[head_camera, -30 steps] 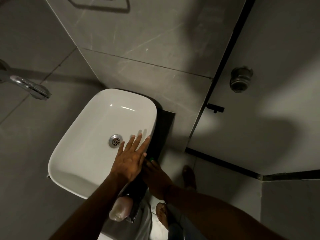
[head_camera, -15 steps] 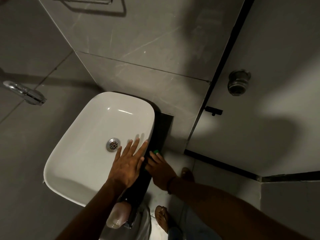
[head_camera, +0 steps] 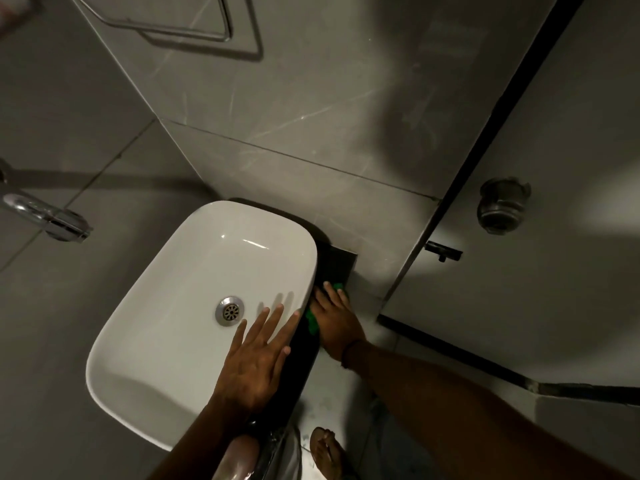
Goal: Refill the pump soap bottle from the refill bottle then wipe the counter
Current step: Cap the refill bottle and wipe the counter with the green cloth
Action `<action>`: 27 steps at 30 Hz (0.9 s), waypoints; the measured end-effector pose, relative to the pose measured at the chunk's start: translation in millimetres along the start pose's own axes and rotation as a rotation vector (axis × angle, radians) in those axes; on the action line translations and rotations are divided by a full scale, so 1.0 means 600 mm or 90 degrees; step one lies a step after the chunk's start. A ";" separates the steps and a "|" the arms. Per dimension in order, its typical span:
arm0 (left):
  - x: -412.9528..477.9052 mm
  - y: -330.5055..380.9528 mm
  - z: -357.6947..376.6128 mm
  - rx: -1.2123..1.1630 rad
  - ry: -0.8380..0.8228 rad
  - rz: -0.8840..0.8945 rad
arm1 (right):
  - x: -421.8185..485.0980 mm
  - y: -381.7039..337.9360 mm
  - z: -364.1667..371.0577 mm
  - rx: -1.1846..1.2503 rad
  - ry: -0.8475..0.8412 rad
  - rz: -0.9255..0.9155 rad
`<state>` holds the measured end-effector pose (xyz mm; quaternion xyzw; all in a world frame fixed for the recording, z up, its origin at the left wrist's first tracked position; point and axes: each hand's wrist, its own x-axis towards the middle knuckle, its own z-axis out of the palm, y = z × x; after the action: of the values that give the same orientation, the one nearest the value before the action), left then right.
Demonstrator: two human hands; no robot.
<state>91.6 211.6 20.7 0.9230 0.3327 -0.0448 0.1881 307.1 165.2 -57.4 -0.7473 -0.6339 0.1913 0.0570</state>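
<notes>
Green cloth (head_camera: 313,320): lies flat on the dark surface (head_camera: 337,268), in the narrow strip just right of the basin; only its edges show, one bit past the fingertips and one bit at the thumb side of the hand covering it.
Right hand (head_camera: 334,322): palm down on the green cloth, fingers laid out flat and pressing it to the surface; not curled around it. A thin dark band sits at the wrist.
Left hand (head_camera: 258,355): fingers spread wide, palm resting on the right rim of the basin, fingertips reaching over the bowl toward the drain.
Surface: dark, almost black, narrow; it runs along the basin's right side and ends in a square corner near the wall.
Basin (head_camera: 173,306): white, rounded rectangle, sitting on the surface; metal drain (head_camera: 229,310) near its middle.
Soap bottle (head_camera: 239,457): pale rounded container at the bottom edge, partly hidden by the left forearm, near the basin's near corner; whether it is the pump bottle or the refill I cannot tell.
Tap (head_camera: 45,216): chrome, on the wall at left, apart from the basin.
Towel rail (head_camera: 166,19): metal loop on the tiled wall above.
Door (head_camera: 536,271): grey panel at right with a round metal knob (head_camera: 502,211).
Floor: pale, below the surface edge; a bare foot in a sandal (head_camera: 327,452) stands there.
</notes>
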 end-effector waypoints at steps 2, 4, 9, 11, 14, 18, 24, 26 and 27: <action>0.001 0.000 0.001 -0.007 0.001 -0.006 | -0.012 -0.007 0.016 -0.001 0.018 -0.044; 0.001 0.001 0.002 -0.009 0.004 -0.010 | -0.028 0.011 0.032 -0.040 -0.016 -0.171; 0.004 0.005 -0.001 -0.001 0.022 -0.009 | 0.020 0.105 -0.010 -0.111 -0.059 -0.328; 0.005 0.005 -0.001 -0.007 0.031 -0.012 | 0.060 0.115 -0.036 -0.083 -0.022 -0.250; 0.006 0.008 0.003 0.010 0.037 -0.020 | 0.104 0.097 -0.059 -0.006 -0.021 -0.106; 0.009 0.010 0.003 0.047 0.031 -0.031 | 0.089 0.074 -0.036 0.031 0.013 -0.082; 0.002 0.012 0.005 0.089 0.040 -0.038 | 0.104 0.139 -0.059 -0.080 -0.038 -0.225; 0.002 0.016 0.000 0.107 0.042 -0.031 | 0.121 0.130 -0.075 -0.089 -0.043 -0.139; 0.001 0.021 -0.003 0.117 0.045 -0.034 | 0.124 0.117 -0.081 -0.074 -0.035 -0.094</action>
<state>99.6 203.7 26.3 0.9281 0.3582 -0.0475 0.0896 398.4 231.7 -51.6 -0.6950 -0.6985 0.1701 0.0101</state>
